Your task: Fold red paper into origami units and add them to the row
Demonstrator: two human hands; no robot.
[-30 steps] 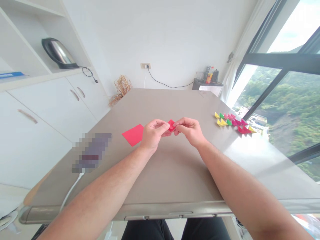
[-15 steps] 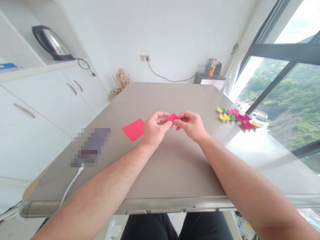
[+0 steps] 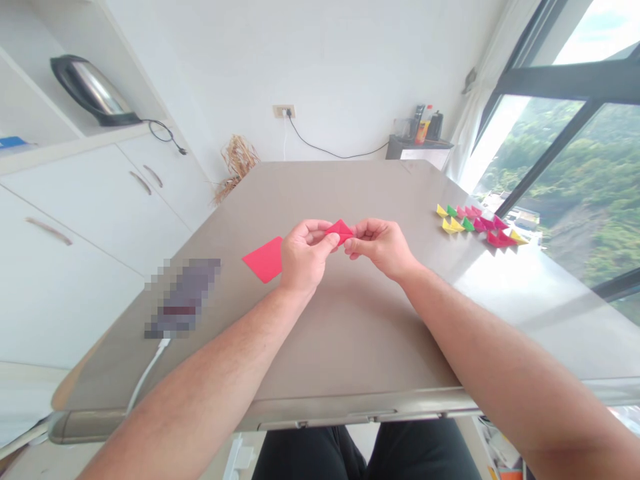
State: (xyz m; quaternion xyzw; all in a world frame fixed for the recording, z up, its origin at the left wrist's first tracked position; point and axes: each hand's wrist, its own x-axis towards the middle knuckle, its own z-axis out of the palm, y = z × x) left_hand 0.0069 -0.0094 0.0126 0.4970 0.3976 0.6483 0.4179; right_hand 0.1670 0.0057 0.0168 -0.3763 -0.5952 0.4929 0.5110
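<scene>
A small folded red paper [image 3: 341, 229], diamond-shaped with creases across it, is held above the table between my two hands. My left hand [image 3: 306, 255] pinches its left side, the thumb lying over the front. At its right corner, my right hand [image 3: 379, 245] grips it between thumb and curled fingers. Flat on the table, a red paper sheet [image 3: 264, 260] lies left of my left hand and is partly covered by it. Several small folded paper boats [image 3: 477, 225] in yellow, green, pink and red stand in rows at the right.
On the grey table [image 3: 350, 347], a blurred-out flat device [image 3: 185, 297] with a white cable [image 3: 147, 373] lies at the left. An electric kettle [image 3: 95, 90] rests on the shelf. Bottles [image 3: 424, 127] stand on a small cabinet behind the table, and a window [image 3: 565, 147] is at the right.
The folded red paper has turned in my fingers, now showing a wider, creased diamond face. My hands stay close together around it. The view has shifted slightly.
</scene>
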